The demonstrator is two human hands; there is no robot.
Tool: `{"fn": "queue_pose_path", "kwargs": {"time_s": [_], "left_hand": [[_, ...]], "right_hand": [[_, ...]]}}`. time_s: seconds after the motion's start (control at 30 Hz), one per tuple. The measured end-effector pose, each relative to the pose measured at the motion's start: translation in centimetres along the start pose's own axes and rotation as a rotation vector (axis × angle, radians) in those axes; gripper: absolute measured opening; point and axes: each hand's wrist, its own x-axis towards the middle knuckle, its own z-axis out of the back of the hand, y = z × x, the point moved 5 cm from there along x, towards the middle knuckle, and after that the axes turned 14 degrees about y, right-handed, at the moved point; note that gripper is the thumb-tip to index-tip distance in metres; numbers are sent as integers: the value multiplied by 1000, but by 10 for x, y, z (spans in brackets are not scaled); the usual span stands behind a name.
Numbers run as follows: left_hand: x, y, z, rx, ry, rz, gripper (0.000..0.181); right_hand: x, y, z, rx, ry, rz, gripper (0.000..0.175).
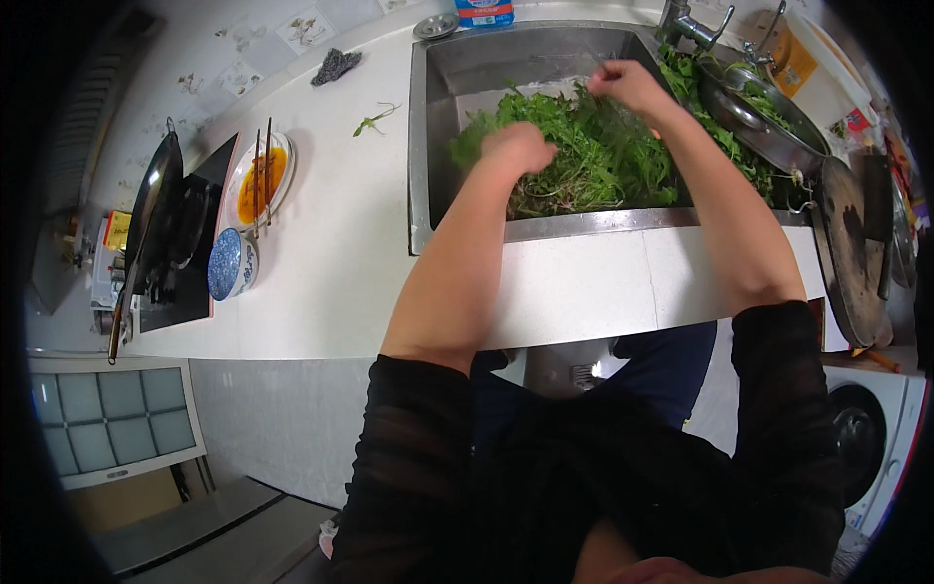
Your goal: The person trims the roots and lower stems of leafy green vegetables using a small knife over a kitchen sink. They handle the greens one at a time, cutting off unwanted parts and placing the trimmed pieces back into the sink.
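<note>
A heap of leafy greens (584,157) with thin stems and roots fills much of the left basin of a stainless steel sink (547,226). My left hand (519,148) rests at the left side of the heap, fingers bent down among the leaves; whether it grips any is hidden. Above the back of the heap is my right hand (620,84), its fingertips drawn together; blur hides whether a stem is between them. More greens (730,150) lie at the sink's right part, beside a tilted steel pan (759,117) with some leaves inside.
The faucet (689,29) stands behind the sink. On the counter to the left are a steel scrubber (336,66), a stray sprig (376,120), a plate (233,193) with chopsticks (257,175), a patterned bowl (232,264) and a wok (155,197). A round cutting board (846,255) stands at the right.
</note>
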Motion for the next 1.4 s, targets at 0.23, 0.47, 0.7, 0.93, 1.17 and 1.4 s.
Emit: {"fn": "queue_pose_path", "kwargs": {"time_s": [0.23, 0.47, 0.7, 0.93, 1.17, 1.4], "left_hand": [[-21, -13, 38, -1194, -400, -767, 25], [-20, -28, 26, -1167, -226, -829, 13], [-19, -30, 28, -1181, -212, -832, 10], [-18, -27, 30, -1269, -197, -847, 13], [-17, -26, 31, -1331, -135, -847, 12], [-17, -26, 30, -1277, -184, -851, 13]], "right_hand": [[-46, 53, -5, 437, 2, 65, 14], [-59, 49, -23, 589, 46, 159, 15], [-54, 44, -23, 607, 54, 168, 17], [-50, 37, -23, 617, 37, 175, 17], [-47, 33, -23, 685, 32, 194, 17], [-44, 28, -25, 671, 69, 190, 15]]}}
